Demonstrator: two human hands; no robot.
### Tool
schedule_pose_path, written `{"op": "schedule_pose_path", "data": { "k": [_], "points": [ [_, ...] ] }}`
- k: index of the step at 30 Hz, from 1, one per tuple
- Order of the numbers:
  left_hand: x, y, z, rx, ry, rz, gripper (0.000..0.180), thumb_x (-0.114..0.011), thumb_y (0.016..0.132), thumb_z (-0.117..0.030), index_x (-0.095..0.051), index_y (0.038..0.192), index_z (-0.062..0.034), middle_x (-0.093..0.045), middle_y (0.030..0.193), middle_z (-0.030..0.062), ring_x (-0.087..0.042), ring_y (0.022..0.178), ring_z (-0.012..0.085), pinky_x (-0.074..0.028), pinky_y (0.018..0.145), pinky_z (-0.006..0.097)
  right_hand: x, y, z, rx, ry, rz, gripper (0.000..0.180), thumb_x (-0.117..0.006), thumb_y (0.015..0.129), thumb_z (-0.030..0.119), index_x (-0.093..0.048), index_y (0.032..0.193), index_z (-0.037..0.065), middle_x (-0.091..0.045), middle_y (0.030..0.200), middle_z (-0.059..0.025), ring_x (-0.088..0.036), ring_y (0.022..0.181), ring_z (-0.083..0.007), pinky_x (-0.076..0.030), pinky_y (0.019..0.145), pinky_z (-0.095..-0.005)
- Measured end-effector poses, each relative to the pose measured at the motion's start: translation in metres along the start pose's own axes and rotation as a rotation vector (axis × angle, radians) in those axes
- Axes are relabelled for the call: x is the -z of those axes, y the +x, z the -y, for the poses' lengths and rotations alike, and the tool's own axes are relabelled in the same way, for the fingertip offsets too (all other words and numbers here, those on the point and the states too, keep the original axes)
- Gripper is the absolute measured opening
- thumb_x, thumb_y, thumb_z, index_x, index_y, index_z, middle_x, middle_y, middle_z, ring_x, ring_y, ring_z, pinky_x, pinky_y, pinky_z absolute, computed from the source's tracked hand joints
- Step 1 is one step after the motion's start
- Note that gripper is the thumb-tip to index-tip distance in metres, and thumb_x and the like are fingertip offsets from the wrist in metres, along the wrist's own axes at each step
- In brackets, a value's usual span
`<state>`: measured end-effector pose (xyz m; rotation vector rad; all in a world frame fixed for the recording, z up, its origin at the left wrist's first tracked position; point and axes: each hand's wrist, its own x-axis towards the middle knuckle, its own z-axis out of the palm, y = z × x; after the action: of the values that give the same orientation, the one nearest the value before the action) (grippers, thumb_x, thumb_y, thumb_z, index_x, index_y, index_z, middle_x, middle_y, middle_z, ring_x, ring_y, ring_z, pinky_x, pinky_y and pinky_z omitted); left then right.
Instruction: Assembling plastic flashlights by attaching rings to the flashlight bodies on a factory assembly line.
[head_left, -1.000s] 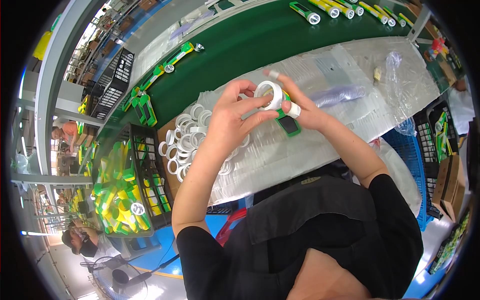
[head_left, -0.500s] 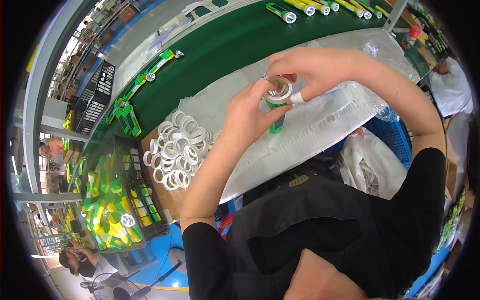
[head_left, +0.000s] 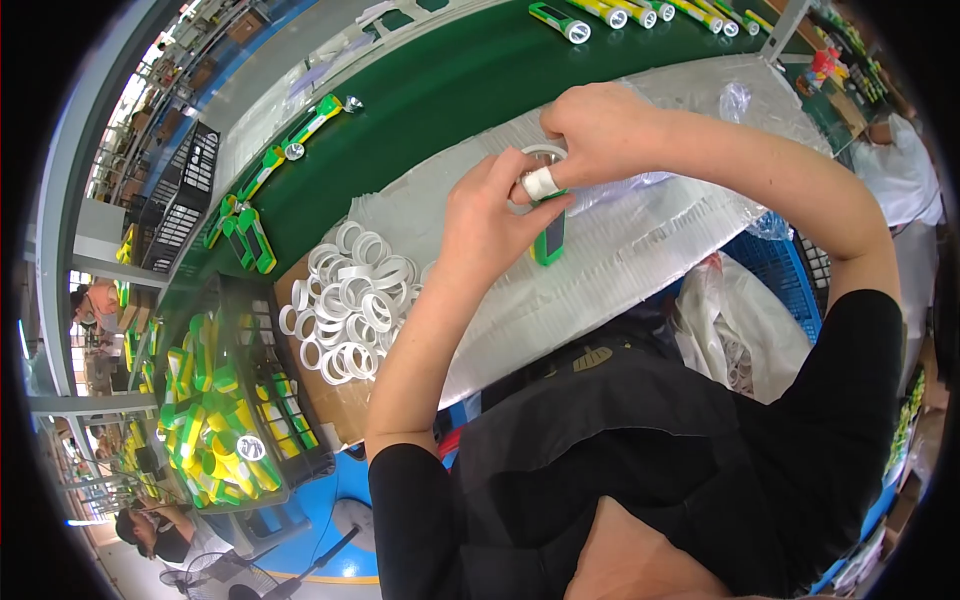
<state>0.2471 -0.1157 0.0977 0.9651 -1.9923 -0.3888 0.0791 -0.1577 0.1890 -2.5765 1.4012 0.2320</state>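
- Where the two hands meet above the clear plastic sheet (head_left: 640,250), the left hand (head_left: 490,215) curls its fingers closed around a green flashlight body (head_left: 549,238), which stands nearly on end with its lower tip just over the sheet.
- The left thumb, wrapped in white tape (head_left: 541,183), presses against the top of that body.
- The right hand (head_left: 600,130) comes down from above with its fingers bent and pinched on a white ring (head_left: 540,155) at the top end of the flashlight body; how the ring sits on it cannot be told, as the fingers cover most of it.
- Just to the left of the left forearm, a heap of loose white rings (head_left: 350,305) lies in a brown cardboard box (head_left: 335,405).
- Beyond the sheet runs a dark green belt (head_left: 430,90), with finished green and yellow flashlights (head_left: 300,140) lying on it at the left and more of them (head_left: 620,14) in a row at the far edge.
- At the lower left, a dark bin (head_left: 300,465) holds a pile of green and yellow parts (head_left: 210,420).
- A blue crate (head_left: 780,270) shows beneath the right forearm, beside crumpled clear bags (head_left: 730,330).
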Motion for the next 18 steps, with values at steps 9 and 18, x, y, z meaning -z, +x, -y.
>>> {"op": "schedule_pose_path", "data": {
  "k": [9, 18],
  "points": [
    [-0.002, -0.003, 0.006, 0.029, 0.002, -0.02, 0.037, -0.084, 0.066, -0.017, -0.06, 0.093, -0.0095, -0.064, 0.079, 0.0068, -0.062, 0.069, 0.0236, -0.05, 0.061, 0.035, -0.022, 0.0, -0.008, 0.183, 0.153, -0.338, 0.061, -0.074, 0.068, 0.057, -0.057, 0.076, -0.001, -0.059, 0.066, -0.0131, -0.061, 0.064, -0.0317, -0.046, 0.057, -0.0409],
    [0.0, 0.0, 0.006, -0.017, 0.046, -0.019, 0.039, -0.085, 0.064, -0.017, -0.059, 0.093, -0.0096, -0.063, 0.08, 0.0083, -0.063, 0.072, 0.0261, -0.051, 0.063, 0.038, -0.023, 0.003, -0.013, 0.294, 0.146, -0.289, 0.045, -0.072, 0.079, 0.042, -0.056, 0.092, 0.002, -0.057, 0.083, -0.013, -0.059, 0.069, -0.0277, -0.045, 0.058, -0.0394]
  ]
}}
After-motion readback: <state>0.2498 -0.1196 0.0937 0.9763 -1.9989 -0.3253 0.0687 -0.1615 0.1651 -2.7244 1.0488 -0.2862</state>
